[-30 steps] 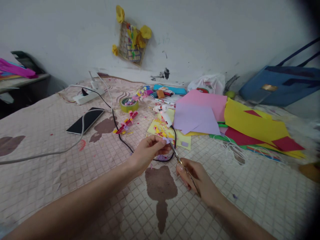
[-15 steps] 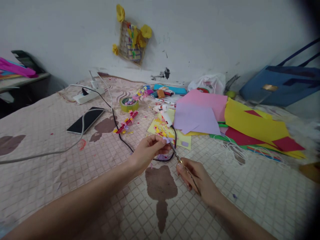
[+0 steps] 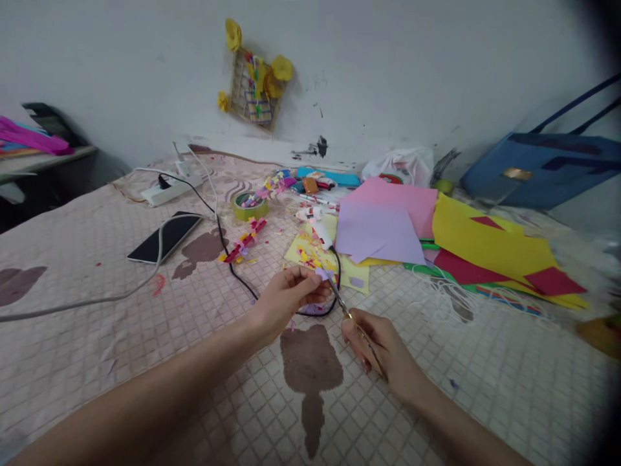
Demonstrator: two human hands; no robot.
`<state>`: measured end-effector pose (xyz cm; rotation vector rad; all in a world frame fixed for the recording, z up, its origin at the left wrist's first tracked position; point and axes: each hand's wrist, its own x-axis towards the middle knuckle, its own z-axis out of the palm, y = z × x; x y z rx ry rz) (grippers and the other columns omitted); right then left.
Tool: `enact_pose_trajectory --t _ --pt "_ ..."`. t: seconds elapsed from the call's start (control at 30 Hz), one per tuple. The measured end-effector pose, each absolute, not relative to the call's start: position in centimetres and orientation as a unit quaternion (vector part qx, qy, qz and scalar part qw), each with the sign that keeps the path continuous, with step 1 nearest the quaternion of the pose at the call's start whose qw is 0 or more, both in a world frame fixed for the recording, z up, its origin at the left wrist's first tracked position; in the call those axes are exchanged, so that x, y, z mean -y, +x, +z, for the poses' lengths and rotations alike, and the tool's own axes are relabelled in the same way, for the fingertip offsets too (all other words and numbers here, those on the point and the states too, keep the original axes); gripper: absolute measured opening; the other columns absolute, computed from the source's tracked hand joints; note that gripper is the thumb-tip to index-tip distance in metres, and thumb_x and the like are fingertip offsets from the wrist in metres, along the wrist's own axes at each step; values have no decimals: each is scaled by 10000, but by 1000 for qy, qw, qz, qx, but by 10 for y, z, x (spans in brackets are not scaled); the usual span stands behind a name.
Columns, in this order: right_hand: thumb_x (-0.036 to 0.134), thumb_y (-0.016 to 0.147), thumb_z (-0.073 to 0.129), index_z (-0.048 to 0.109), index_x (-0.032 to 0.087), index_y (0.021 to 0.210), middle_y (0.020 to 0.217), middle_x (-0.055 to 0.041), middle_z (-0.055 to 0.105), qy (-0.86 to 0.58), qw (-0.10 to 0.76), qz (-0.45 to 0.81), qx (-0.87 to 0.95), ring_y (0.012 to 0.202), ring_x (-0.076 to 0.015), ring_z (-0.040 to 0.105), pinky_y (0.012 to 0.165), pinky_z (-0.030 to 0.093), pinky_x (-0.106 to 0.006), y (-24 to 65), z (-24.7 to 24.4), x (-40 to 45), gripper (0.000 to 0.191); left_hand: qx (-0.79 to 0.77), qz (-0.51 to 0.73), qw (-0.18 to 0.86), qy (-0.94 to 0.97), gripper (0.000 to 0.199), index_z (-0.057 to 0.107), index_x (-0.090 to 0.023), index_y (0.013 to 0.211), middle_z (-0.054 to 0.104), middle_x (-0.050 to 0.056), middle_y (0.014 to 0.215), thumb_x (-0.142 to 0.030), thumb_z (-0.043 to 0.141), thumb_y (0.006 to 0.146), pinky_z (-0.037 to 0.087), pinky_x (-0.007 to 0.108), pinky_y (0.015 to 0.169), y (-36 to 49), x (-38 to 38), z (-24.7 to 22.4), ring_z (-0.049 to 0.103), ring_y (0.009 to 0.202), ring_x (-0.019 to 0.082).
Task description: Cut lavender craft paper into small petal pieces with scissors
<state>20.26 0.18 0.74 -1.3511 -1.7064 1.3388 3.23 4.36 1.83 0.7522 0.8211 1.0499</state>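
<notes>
Between thumb and fingers my left hand pinches a small piece of purple paper. My right hand is closed around the handles of a pair of scissors, whose blades point up and left and reach the purple paper. Whether the blades are parted is too small to tell. Just beyond the hands, a pale yellow sheet carries many little yellow and pink paper scraps. A white glue gun lies at its upper edge, its black cord curving close to my fingers.
Purple, pink and yellow sheets are spread at the right, with white string before them. Left are a phone, a power strip, a tape roll and a red strip with paper flowers. A blue bag stands back right.
The camera view has shifted slightly. Both hands keep nearly the same pose, with the scissors still at the purple paper.
</notes>
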Motion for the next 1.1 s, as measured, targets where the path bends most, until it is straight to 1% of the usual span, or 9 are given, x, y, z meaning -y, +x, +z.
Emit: enact_pose_trajectory --t 0.17,0.37,0.5,0.6,0.8,1.1 --pt "556 819 406 362 208 561 442 51 385 -516 281 486 647 411 -94 358 396 254 -223 203 6 -1 435 -381 476 716 339 205 545 -119 727 646 37 715 -264 685 691 475 250 701 33 -44 20 613 669 111" --pt "538 807 440 363 209 565 442 57 358 -514 282 492 644 401 -88 330 388 246 -221 203 6 -1 416 -380 476 714 344 195 543 -122 721 634 27 704 -261 678 697 471 256 703 32 -45 20 606 673 111" --pt "533 825 411 372 208 580 450 54 366 -510 278 494 647 408 -91 326 390 245 -223 203 6 -1 409 -377 477 714 348 183 548 -120 725 629 25 705 -255 670 705 469 255 696 31 -45 20 602 673 111" --pt "515 823 429 378 208 583 445 55 371 -512 274 495 646 407 -94 332 393 246 -224 203 6 -1 393 -376 479 714 347 186 549 -121 727 627 27 709 -257 674 700 469 266 702 31 -45 21 602 676 115" --pt "478 836 416 353 209 568 461 51 349 -508 276 470 666 431 -93 321 398 246 -215 203 7 -1 386 -371 478 713 356 181 548 -118 741 620 29 712 -253 663 711 470 261 695 29 -46 21 597 678 113" --pt "454 839 411 360 204 576 501 49 331 -504 268 450 687 463 -95 312 405 248 -203 203 6 -1 366 -385 472 707 357 177 539 -117 722 627 26 682 -247 658 714 468 248 689 28 -48 22 594 656 103"
